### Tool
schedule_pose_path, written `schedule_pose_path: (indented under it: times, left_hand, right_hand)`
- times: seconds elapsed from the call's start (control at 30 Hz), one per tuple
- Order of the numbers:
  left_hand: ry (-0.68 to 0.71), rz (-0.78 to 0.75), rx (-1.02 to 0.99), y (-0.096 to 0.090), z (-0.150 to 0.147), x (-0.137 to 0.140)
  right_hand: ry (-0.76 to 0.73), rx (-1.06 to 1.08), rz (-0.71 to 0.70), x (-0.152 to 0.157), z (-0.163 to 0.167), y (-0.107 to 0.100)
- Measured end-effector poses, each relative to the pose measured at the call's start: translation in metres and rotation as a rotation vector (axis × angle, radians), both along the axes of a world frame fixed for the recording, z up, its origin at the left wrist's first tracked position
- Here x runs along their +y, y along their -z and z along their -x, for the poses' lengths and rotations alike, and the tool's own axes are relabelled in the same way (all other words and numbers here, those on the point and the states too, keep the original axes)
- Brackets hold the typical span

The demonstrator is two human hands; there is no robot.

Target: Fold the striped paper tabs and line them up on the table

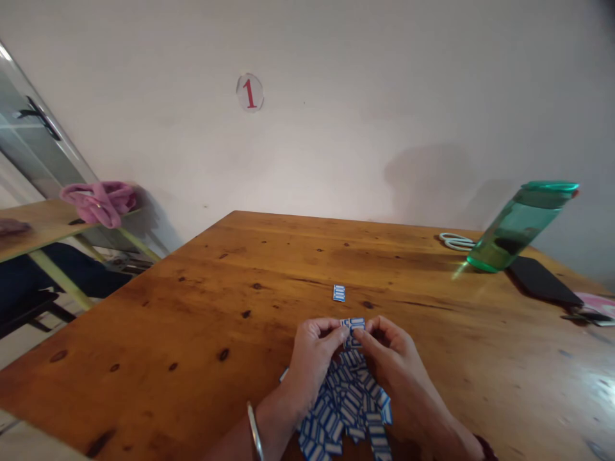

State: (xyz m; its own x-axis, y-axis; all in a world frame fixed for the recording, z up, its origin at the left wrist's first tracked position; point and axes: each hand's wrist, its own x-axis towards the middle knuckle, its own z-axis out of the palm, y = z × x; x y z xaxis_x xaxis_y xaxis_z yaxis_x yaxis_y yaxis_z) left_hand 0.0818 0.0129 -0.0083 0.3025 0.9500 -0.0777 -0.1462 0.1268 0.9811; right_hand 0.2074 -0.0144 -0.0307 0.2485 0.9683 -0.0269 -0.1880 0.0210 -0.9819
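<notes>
My left hand point(307, 358) and my right hand point(396, 355) meet above the table, thumbs and fingertips pinched on small blue-and-white label-like pieces point(356, 323). Whether these are separate or joined I cannot tell. Below and between my wrists lies a loose pile of similar flat pieces point(348, 400), each with white rectangles edged in blue; my forearms hide part of its sides. Just beyond my fingers, one small blue-and-white piece point(339, 293) rests by itself on the wood.
A wooden table point(192, 320) reaches to the wall. At its right stand a green bottle point(521, 227), a white cable point(456, 242) and a black phone-like object point(545, 282). On the left, a second table point(43, 221) carries a pink cloth item point(100, 202).
</notes>
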Motion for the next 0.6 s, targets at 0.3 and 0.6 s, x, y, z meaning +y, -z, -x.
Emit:
schedule_pose_path:
  times: [0.3, 0.6]
  left_hand:
    - [0.013, 0.017, 0.001, -0.006, 0.0, -0.002]
    - [0.05, 0.081, -0.097, -0.008, 0.0, 0.0]
  right_hand:
    - [-0.038, 0.016, 0.001, -0.001, 0.002, 0.001]
    - [-0.067, 0.034, -0.007, -0.004, 0.007, -0.009]
